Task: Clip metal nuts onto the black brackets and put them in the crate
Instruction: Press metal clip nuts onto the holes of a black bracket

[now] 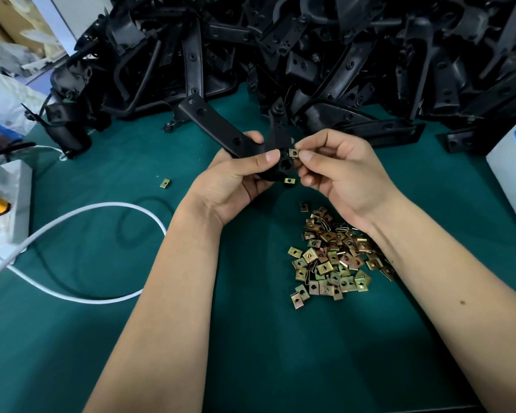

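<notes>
**A:** From the head camera, which step is this?

**B:** Clipping, I'd judge. The left hand point(236, 177) grips a black bracket point(221, 129) above the green mat point(102, 338), fingers curled round its middle. The right hand point(337, 174) pinches a metal nut point(293, 152) between thumb and forefinger, right at the bracket's near end beside a round hole.

**A:** Is the nut seated?

**B:** I can't tell. It touches the bracket's edge, but whether it has slid fully on is too small to see. A second nut point(288, 181) shows at the bracket's lower edge, probably already clipped.

**A:** And the supplies?

**B:** The pile of loose nuts point(331, 257) lies near, under the right wrist. One stray nut point(164, 183) sits to the left. The heap of brackets point(310, 49) fills the far side. A white cable point(102, 208) loops at the left.

**A:** Next move?

**B:** Likely pushing the nut home so its hole lines up with the bracket's, while the left hand braces. No crate is in view, so placing would mean reaching outside the frame.
</notes>
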The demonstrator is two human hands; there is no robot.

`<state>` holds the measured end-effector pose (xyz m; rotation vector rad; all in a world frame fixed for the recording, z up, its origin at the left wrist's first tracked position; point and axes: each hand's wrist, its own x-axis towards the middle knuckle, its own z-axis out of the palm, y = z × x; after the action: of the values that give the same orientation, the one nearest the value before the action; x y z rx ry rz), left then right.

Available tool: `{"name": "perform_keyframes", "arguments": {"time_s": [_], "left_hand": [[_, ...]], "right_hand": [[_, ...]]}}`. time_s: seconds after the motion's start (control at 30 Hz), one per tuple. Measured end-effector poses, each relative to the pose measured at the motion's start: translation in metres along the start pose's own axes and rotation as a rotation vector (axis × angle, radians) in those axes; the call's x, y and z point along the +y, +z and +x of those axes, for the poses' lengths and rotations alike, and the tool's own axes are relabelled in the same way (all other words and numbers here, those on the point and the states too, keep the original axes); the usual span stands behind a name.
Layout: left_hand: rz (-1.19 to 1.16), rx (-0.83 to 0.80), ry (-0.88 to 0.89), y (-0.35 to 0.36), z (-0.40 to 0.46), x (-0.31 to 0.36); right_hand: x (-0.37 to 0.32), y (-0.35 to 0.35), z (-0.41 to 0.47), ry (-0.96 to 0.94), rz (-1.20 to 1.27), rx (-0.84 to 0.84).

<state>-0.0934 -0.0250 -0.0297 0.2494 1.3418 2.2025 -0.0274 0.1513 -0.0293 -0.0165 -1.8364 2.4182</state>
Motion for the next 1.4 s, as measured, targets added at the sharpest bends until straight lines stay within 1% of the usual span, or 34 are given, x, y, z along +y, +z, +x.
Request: {"name": "perform_keyframes", "arguments": {"time_s": [0.1, 0.2, 0.3, 0.43, 0.5, 0.57, 0.63, 0.7, 0.73, 0.8, 0.87, 0.93, 1.03, 1.13, 1.2, 1.23, 1.27, 1.33, 1.4], "left_hand": [[0.013, 0.000, -0.001, 0.000, 0.001, 0.000], [0.022, -0.009, -0.002, 0.000, 0.000, 0.000], [0.048, -0.042, -0.007, 0.002, -0.002, -0.001], [0.058, -0.066, -0.013, 0.005, -0.003, -0.003], [0.057, -0.077, -0.009, 0.006, -0.002, -0.004], [0.082, -0.053, 0.025, 0.008, -0.002, -0.006], [0.131, -0.005, 0.075, 0.011, -0.002, -0.009], [0.102, 0.029, 0.121, 0.012, -0.002, -0.010], [0.055, 0.038, 0.139, 0.011, -0.002, -0.008], [-0.050, 0.044, 0.173, 0.006, -0.001, -0.004], [-0.124, 0.041, 0.198, -0.001, 0.000, -0.001], [-0.192, 0.013, 0.206, -0.003, 0.000, 0.000], [-0.275, 0.000, 0.196, -0.004, 0.001, 0.000], [-0.199, 0.001, 0.179, -0.004, 0.002, 0.000], [-0.113, -0.016, 0.151, -0.004, 0.001, -0.001], [-0.068, -0.025, 0.131, -0.003, 0.000, -0.002], [-0.035, -0.040, 0.113, -0.002, -0.001, -0.002], [-0.012, -0.093, 0.093, -0.001, -0.002, -0.002], [0.000, -0.161, 0.080, -0.001, -0.005, -0.002]], "right_hand": [[0.001, 0.002, 0.000, -0.001, 0.008, 0.036], [0.002, 0.002, 0.001, -0.065, -0.060, 0.073], [0.002, 0.000, 0.001, -0.116, -0.116, 0.028], [0.002, -0.004, 0.001, -0.116, -0.199, -0.018], [0.001, -0.006, 0.001, -0.114, -0.236, -0.020], [-0.001, -0.006, 0.002, -0.101, -0.298, 0.005], [-0.003, -0.007, 0.001, -0.098, -0.440, 0.067], [-0.008, -0.012, 0.001, -0.160, -0.748, 0.093], [-0.011, -0.015, 0.001, -0.184, -0.911, 0.054], [-0.017, -0.017, 0.000, -0.139, -1.125, -0.091], [-0.018, -0.015, -0.003, -0.083, -1.270, -0.184], [-0.016, -0.013, -0.004, -0.069, -1.360, -0.225], [-0.012, -0.011, -0.003, -0.046, -1.333, -0.252], [-0.008, -0.009, -0.003, -0.082, -1.311, -0.252], [-0.004, -0.007, -0.002, -0.139, -1.284, -0.195], [-0.003, -0.006, -0.001, -0.160, -1.222, -0.145], [-0.003, -0.006, 0.000, -0.160, -1.104, -0.089], [-0.001, -0.005, 0.002, -0.140, -0.785, 0.013], [-0.003, -0.005, 0.002, -0.154, -0.544, 0.088]]}}
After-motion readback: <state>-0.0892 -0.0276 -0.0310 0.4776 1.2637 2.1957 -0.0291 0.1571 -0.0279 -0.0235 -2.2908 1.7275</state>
